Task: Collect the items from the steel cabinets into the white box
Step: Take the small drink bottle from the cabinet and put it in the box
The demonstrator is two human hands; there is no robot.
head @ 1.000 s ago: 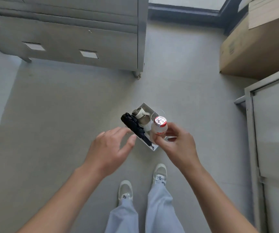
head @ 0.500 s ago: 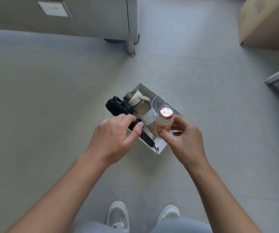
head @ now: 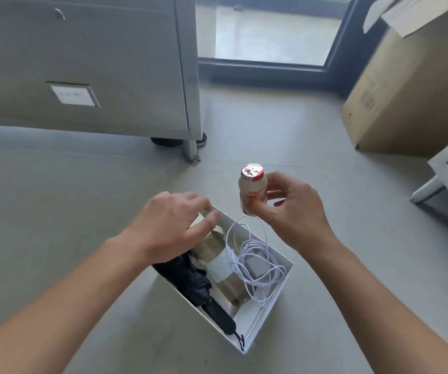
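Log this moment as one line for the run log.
left grip: at top of tan bottle, hold unclear | right grip: holds small bottle, outside white box | in box: tan bottle, umbrella, cable
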